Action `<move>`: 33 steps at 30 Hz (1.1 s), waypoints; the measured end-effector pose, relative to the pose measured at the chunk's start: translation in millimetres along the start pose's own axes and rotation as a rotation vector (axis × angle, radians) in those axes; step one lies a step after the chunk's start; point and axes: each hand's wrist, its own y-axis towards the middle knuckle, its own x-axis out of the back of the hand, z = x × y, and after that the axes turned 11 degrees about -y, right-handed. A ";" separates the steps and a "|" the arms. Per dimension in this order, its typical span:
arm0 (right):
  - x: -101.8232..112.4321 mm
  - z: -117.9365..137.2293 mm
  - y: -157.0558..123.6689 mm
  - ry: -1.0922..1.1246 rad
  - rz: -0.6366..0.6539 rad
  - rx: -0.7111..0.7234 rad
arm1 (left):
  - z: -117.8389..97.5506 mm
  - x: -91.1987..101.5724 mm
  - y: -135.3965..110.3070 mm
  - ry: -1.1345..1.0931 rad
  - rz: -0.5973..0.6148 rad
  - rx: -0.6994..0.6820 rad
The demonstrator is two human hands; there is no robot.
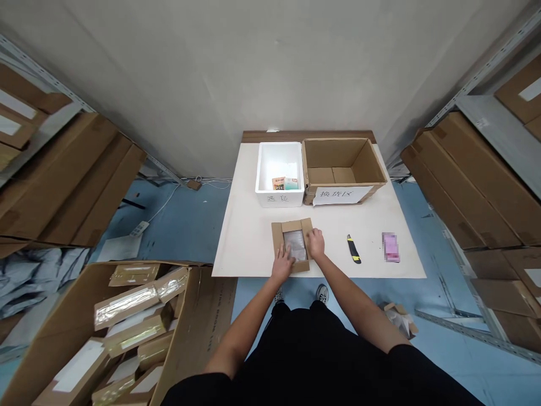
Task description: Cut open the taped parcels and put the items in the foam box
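A small cardboard box (pixel 276 231) lies on the table near its front edge with its flaps folded out. Inside it is a clear or greyish plastic-wrapped item (pixel 296 242); what the wrapping holds I cannot make out. My left hand (pixel 283 264) is over the box's lower left, fingers apart, with the fingertips at the wrapped item. At the right side, my right hand (pixel 316 243) has its fingers closed on the box's right flap. A black and yellow box cutter (pixel 354 249) lies to the right of the box, apart from both hands.
Behind the box stand a white foam bin (pixel 279 198) with small packets and a labelled cardboard carton (pixel 372 163). A pink, blurred-out object (pixel 391 248) lies at the table's right. A large carton (pixel 192 316) of taped parcels stands on the left. Shelves with boxes flank both sides.
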 end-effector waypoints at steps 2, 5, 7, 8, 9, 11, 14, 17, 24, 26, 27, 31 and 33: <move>0.2 14.8 8.1 -0.095 0.131 0.239 | -4.1 -13.9 -12.6 -0.013 -0.049 0.008; -2.2 30.2 20.4 -0.109 0.276 0.410 | -3.2 -23.9 -19.2 -0.036 -0.089 0.000; -2.5 32.9 28.4 -0.080 0.247 0.418 | -1.7 -26.0 -15.8 -0.045 -0.089 -0.014; -1.8 32.6 32.9 -0.067 0.217 0.413 | -1.4 -26.9 -12.9 -0.048 -0.089 -0.020; -0.6 31.9 38.0 -0.062 0.190 0.407 | -1.3 -28.0 -9.7 -0.053 -0.088 -0.027; 2.4 30.7 51.1 -0.083 0.170 0.393 | -1.6 -31.5 -4.0 -0.063 -0.088 -0.044; 6.0 33.0 75.0 -0.167 0.279 0.355 | -2.1 -38.9 0.6 -0.062 -0.115 -0.047; 7.2 38.9 90.0 -0.219 0.380 0.309 | -1.1 -44.2 0.2 -0.042 -0.159 -0.044; -7.2 64.9 52.3 -0.145 0.320 0.345 | 22.0 -21.0 -14.9 0.026 -0.197 -0.055; -20.1 81.4 44.8 -0.197 0.459 0.332 | 35.1 -9.6 -22.5 0.048 -0.187 -0.062; -27.8 91.1 44.6 -0.233 0.526 0.304 | 41.9 -4.7 -26.7 0.061 -0.180 -0.065; -62.7 132.2 58.6 -0.366 0.730 0.223 | 64.6 3.1 -43.8 0.114 -0.173 -0.032; -78.9 147.7 64.7 -0.422 0.762 0.214 | 71.4 -0.4 -49.9 0.120 -0.186 0.000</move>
